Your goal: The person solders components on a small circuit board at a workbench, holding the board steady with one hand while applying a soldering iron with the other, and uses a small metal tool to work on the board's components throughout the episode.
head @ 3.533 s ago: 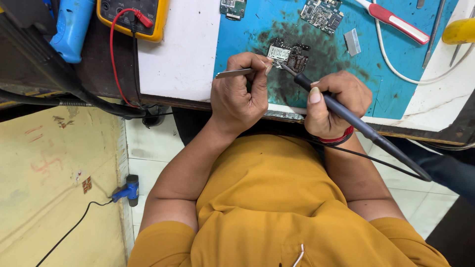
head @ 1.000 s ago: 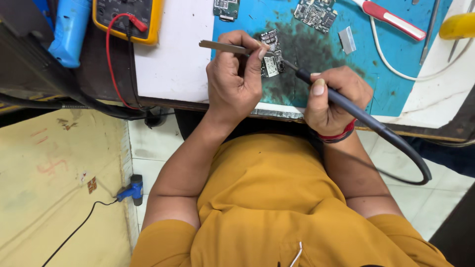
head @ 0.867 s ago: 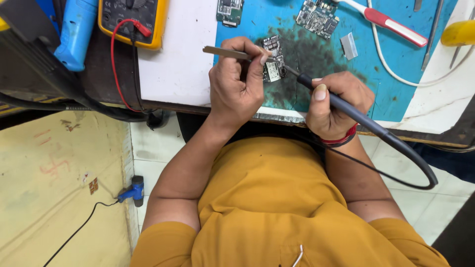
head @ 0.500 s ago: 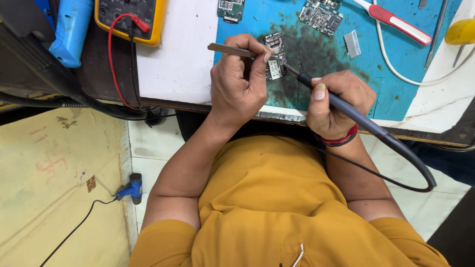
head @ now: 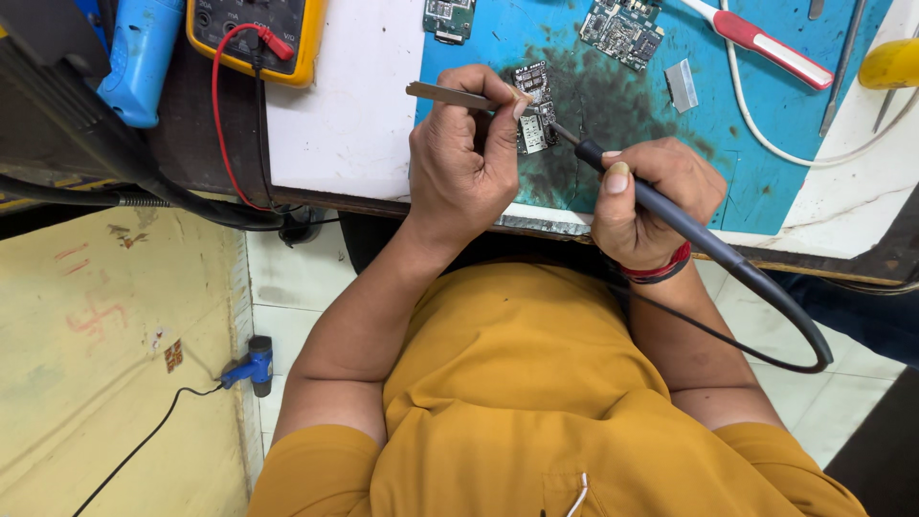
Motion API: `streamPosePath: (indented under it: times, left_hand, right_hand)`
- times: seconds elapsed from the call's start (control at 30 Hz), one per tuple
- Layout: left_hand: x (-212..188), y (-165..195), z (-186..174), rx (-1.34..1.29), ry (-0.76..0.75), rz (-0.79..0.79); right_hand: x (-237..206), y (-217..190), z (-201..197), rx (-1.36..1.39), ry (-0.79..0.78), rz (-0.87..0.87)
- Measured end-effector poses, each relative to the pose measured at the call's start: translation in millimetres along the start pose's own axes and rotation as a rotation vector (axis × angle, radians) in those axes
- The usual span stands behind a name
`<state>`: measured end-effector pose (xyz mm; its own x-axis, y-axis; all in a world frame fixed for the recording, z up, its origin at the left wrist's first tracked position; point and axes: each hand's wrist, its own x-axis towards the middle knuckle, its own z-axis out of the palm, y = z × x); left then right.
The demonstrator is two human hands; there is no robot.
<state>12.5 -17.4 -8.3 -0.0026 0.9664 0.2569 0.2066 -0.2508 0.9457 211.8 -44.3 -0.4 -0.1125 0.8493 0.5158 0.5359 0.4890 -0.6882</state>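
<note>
A person in a mustard-yellow shirt [head: 536, 402] fills the lower centre of the frame, both forearms reaching up to the edge of a white worktop [head: 335, 124]. At centre, the left hand [head: 464, 163] has its grip pressed together on slim metal tweezers [head: 450, 94], whose free end points toward the left of the frame. The tweezers now lie nearly level, higher on the mat than a few seconds ago, when they sat lower and closer to the worktop's near edge. At centre right, the right hand [head: 651, 196], a red band at its wrist, closes its grip pencil-fashion round a dark soldering iron [head: 670, 215]; its black cable loops off to the lower right. The iron's tip still meets the small green-and-silver circuit board [head: 532, 105], which lies just above the left hand's fingers on the scorched blue work mat [head: 766, 153]. The board and both tools have moved a little up the mat together, so the work on the board appears to be continuing at the same joint rather than finished.

Beyond, in the upper part of the frame, lie two more circuit boards [head: 622, 27], a small metal shield [head: 682, 84], a red-handled tool [head: 761, 40] and a white cable [head: 795, 153]. At upper left sit a yellow multimeter [head: 257, 33] with a red lead and a blue tool [head: 139, 57].
</note>
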Motion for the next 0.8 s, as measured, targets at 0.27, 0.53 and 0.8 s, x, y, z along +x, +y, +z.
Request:
streamPosePath:
  times: [0.27,0.53,0.8]
  left_hand:
    - [-0.2,0.5,0.2,0.021,0.004,-0.01]
    - [-0.6,0.6,-0.7,0.007,0.002,-0.012]
    - [-0.7,0.1,0.4,0.001,0.008,0.028]
  right_hand:
    - [0.0,0.4,0.4,0.003,-0.009,-0.008]
    - [0.1,-1.6,-0.3,-0.038,-0.024,-0.015]
    - [0.6,-1.4,-0.4,-0.031,-0.022,-0.016]
